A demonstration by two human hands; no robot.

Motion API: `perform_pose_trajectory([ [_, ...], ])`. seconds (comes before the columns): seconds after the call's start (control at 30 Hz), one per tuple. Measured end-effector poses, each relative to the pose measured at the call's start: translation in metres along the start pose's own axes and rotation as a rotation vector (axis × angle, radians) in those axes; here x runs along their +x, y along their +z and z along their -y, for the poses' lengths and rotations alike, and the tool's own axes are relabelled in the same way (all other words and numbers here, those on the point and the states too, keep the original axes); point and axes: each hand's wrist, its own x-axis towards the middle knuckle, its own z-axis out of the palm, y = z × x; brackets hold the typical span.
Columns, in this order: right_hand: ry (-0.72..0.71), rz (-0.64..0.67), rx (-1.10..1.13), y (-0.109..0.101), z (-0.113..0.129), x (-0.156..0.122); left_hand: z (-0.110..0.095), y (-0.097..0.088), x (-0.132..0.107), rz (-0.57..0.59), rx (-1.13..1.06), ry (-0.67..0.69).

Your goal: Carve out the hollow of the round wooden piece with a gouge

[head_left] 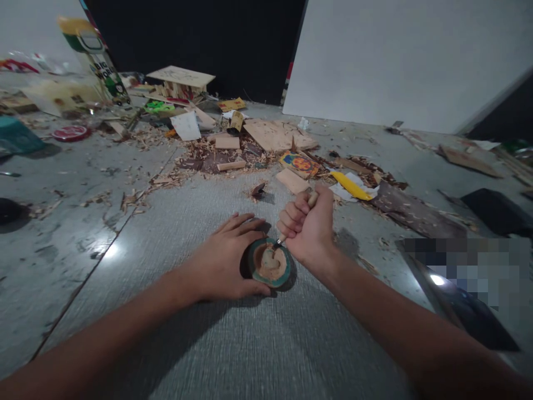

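Note:
A round piece of wood [281, 264] with a green rim lies on the floor mat, its hollowed face turned up and a raised, pale, rounded shape in the middle. My left hand [222, 258] grips it from the left, fingers along the far side and thumb along the near side. In my right hand [308, 225], a carving gouge [281, 240] is held in a fist, the end of its wooden handle showing above the fingers. The gouge's metal tip meets the upper right of the hollowed face; its exact edge shape is too small to tell.
Wood shavings, small boards [228, 143], a larger wooden panel [277, 135] and a yellow tool [352, 185] lie beyond my hands. A tall printed container [94, 61] stands at far left. A dark flat device [470, 305] lies at right. Dark and white panels rise behind.

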Motion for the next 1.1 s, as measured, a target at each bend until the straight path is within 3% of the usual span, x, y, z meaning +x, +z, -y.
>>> perform_pose_trajectory([
  [0.27,0.016,0.004,0.019,-0.003,0.015,0.005,0.002,0.000,0.000,0.012,0.014,-0.021],
  [0.4,-0.062,0.155,-0.057,0.004,0.017,-0.008,0.001,-0.001,0.000,0.013,-0.012,-0.031],
  [0.6,-0.222,0.355,-0.235,0.004,0.001,-0.019,0.003,0.000,-0.001,0.002,-0.035,-0.019],
  [0.9,-0.397,0.393,-0.485,-0.001,-0.014,-0.029,0.001,0.000,0.001,0.014,-0.015,-0.028],
  [1.0,-0.388,0.376,-0.427,0.002,-0.016,-0.025,0.000,-0.001,0.001,0.022,-0.012,-0.012],
  [1.1,-0.273,0.284,-0.297,0.006,-0.010,-0.015,0.000,-0.002,0.001,0.032,-0.004,-0.022],
])
